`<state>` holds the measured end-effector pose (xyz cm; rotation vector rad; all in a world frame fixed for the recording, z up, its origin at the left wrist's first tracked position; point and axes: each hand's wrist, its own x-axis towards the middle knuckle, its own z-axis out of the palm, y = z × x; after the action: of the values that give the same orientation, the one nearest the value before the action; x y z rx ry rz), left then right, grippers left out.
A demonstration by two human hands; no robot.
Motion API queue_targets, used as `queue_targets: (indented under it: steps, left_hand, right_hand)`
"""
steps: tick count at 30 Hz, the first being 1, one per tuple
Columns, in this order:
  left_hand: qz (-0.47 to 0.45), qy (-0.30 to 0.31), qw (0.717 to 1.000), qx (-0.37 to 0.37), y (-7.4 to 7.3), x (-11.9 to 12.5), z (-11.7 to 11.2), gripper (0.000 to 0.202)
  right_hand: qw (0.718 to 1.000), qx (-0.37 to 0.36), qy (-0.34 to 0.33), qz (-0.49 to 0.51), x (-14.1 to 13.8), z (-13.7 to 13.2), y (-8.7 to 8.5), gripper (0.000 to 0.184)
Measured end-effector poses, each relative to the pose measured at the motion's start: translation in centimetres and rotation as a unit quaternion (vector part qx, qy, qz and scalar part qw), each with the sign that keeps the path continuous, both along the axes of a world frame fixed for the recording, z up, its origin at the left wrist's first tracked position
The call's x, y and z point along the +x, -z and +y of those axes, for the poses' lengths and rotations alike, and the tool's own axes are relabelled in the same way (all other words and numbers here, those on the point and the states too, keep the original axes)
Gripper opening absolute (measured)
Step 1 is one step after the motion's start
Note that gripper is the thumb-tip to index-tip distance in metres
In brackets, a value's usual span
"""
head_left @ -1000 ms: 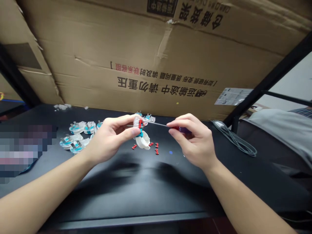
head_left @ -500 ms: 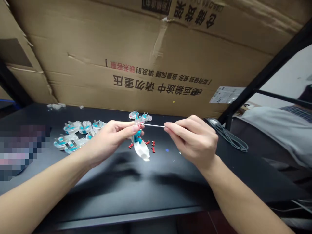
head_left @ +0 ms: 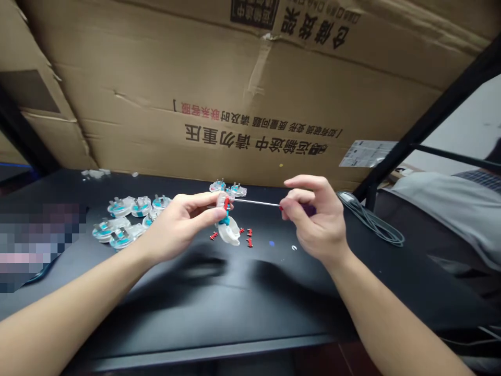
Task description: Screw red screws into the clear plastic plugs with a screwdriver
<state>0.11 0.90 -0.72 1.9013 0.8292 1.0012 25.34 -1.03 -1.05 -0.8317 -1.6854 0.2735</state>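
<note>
My left hand pinches a clear and teal plug between thumb and fingers. A red piece shows in it, and a white curved part hangs below. My right hand is closed round a screwdriver, its handle mostly hidden and a bit of red showing. The thin metal shaft runs level to the left, its tip at the plug beside the red piece. Several small red parts with metal ends lie on the table below.
Several clear plugs with teal insides stand on the black table at left, others behind my hands. Clear bits lie at the back left. A cardboard sheet walls the back. A coiled grey cable lies at right.
My right hand has shifted its grip back along the screwdriver, index finger now raised, and more shaft shows. The plug has turned slightly in my left hand, and its white part sits higher.
</note>
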Motion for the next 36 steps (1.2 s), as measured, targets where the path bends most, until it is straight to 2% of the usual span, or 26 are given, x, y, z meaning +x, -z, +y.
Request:
queue_targets:
  steps: [5, 10, 13, 15, 17, 20, 23, 28, 30, 33, 36]
  left_hand:
    - [-0.006, 0.006, 1.000, 0.007, -0.1, 0.0, -0.1, 0.028]
    - [-0.006, 0.024, 0.999, -0.027, 0.2, -0.1, 0.1, 0.030]
    - [-0.033, 0.022, 0.999, -0.030, 0.3, -0.1, 0.3, 0.030]
    - [-0.038, 0.015, 0.999, -0.018, 0.3, -0.1, 0.3, 0.030]
    - [-0.029, 0.011, 1.000, -0.007, 0.2, -0.1, 0.2, 0.031]
    - [-0.023, 0.011, 1.000, -0.002, 0.1, -0.2, 0.3, 0.030]
    - [-0.025, 0.008, 1.000, 0.005, 0.1, -0.3, 0.3, 0.030]
    - [-0.003, -0.004, 1.000, 0.028, 0.4, -0.3, 0.5, 0.031]
    - [0.001, -0.007, 0.999, 0.032, 0.6, -0.4, 0.5, 0.031]
    - [-0.002, -0.008, 1.000, 0.027, 0.6, -0.4, 0.5, 0.030]
    - [-0.007, -0.008, 1.000, 0.020, 0.6, -0.3, 0.4, 0.031]
  right_hand:
    - [0.998, 0.052, -0.020, -0.005, 0.2, 0.1, 0.0, 0.025]
    - [0.985, 0.158, -0.024, -0.068, 1.0, 0.3, 0.1, 0.036]
    - [0.992, 0.087, -0.013, -0.094, 1.0, 0.3, 0.2, 0.027]
    - [0.996, 0.012, -0.012, -0.088, 0.8, 0.3, 0.4, 0.020]
    - [0.997, -0.020, -0.019, -0.066, 0.4, 0.3, 0.5, 0.020]
    - [0.998, 0.032, -0.030, -0.038, 0.2, 0.3, 0.5, 0.030]
    - [0.996, 0.084, -0.004, -0.035, 0.3, 0.2, 0.4, 0.033]
    - [0.998, 0.027, -0.005, -0.049, 0.8, 0.2, 0.4, 0.019]
    - [0.998, 0.050, -0.006, -0.047, 0.9, 0.4, 0.3, 0.023]
    - [0.992, 0.110, -0.028, -0.048, 0.9, 0.6, 0.1, 0.039]
    - [0.996, 0.068, -0.043, -0.045, 0.8, 0.6, 0.2, 0.033]
